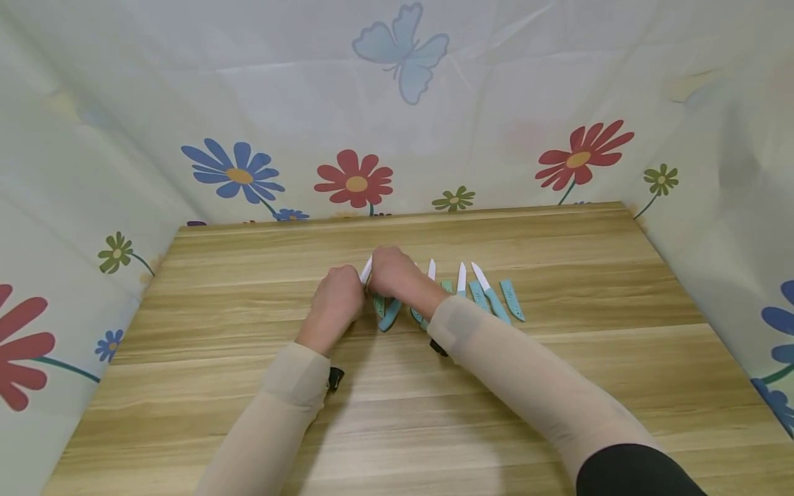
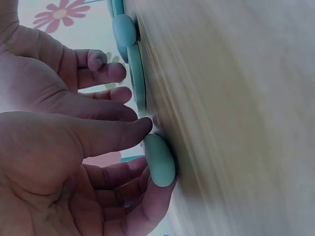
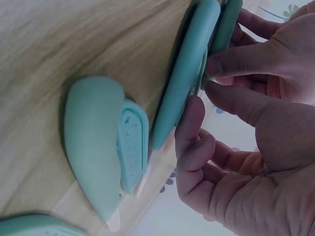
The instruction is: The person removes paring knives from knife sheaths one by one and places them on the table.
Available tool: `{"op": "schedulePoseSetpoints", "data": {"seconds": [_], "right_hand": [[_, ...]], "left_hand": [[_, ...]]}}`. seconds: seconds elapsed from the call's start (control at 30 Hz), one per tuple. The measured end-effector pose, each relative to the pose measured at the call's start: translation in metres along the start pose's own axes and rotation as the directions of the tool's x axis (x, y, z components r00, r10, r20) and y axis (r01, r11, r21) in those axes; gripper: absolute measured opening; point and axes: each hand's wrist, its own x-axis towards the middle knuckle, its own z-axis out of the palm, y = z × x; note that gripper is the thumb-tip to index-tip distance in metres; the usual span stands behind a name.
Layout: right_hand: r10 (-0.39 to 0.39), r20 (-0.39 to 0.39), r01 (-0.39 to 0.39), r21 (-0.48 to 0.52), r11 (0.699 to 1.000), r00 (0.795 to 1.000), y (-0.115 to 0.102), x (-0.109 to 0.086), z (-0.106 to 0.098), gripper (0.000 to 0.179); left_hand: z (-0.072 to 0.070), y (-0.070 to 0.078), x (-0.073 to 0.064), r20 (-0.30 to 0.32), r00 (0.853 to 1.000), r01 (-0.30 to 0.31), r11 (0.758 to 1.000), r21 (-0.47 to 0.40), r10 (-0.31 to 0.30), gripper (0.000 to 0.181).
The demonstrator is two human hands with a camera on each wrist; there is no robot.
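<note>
Low over the table, my left hand (image 1: 338,296) pinches a paring knife by its green handle (image 2: 160,160) between thumb and fingers. Its white blade (image 1: 366,269) points away from me. My right hand (image 1: 397,272) is right beside it, thumb tip close to the left thumb, fingers loosely bent with a gap to the thumb. Below the right hand lie a green patterned sheath (image 1: 380,305) and a blue knife handle (image 3: 187,73). The right fingertips overlap the sheath in the right wrist view. Most of the held blade is hidden behind the hands.
Right of the hands lie more white-bladed knives, one with a blue handle (image 1: 498,306). Blue sheaths (image 1: 512,300) and a green sheath (image 1: 446,284) lie among them. A green handle (image 3: 93,142) rests beside another sheath (image 3: 132,145). Flower-printed sheeting (image 1: 285,103) surrounds the wooden table (image 1: 236,262).
</note>
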Motion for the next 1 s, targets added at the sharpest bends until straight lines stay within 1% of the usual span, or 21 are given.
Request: {"op": "schedulePoseSetpoints", "data": {"seconds": [0.1,0.2,0.23,0.47,0.57,0.77,1.0], "right_hand": [[-0.017,-0.010,0.017,-0.013,1.000,1.000,0.002,-0.006,-0.004,0.011],[-0.054,-0.030,0.054,-0.020,0.998,0.998,0.006,-0.011,-0.007,0.011],[-0.048,-0.024,0.048,-0.025,0.999,0.999,0.000,-0.023,-0.014,0.010],[-0.138,-0.083,0.137,-0.017,0.990,0.987,0.008,-0.038,-0.014,0.018],[-0.165,-0.103,0.162,-0.036,0.986,0.981,0.011,-0.044,-0.015,0.023],[-0.165,-0.119,0.158,-0.061,0.985,0.979,0.015,-0.051,-0.018,0.039],[-0.174,-0.123,0.168,-0.054,0.984,0.977,0.020,-0.060,-0.021,0.047]], "left_hand": [[0.000,0.000,-0.001,0.007,1.000,0.002,1.000,-0.006,-0.002,0.019],[-0.001,0.001,-0.003,0.010,1.000,0.000,1.000,-0.012,0.000,0.020],[-0.001,0.001,-0.004,0.012,1.000,0.000,1.000,-0.014,0.000,0.020],[-0.001,0.000,-0.007,0.041,0.999,-0.010,0.999,-0.046,0.011,0.018],[-0.002,0.001,-0.008,0.050,0.999,-0.010,0.999,-0.047,0.012,0.018],[-0.006,0.003,-0.008,0.061,0.998,0.024,0.998,-0.053,-0.021,0.014],[-0.009,0.001,-0.008,0.071,0.996,0.048,0.997,-0.061,-0.044,0.013]]}}
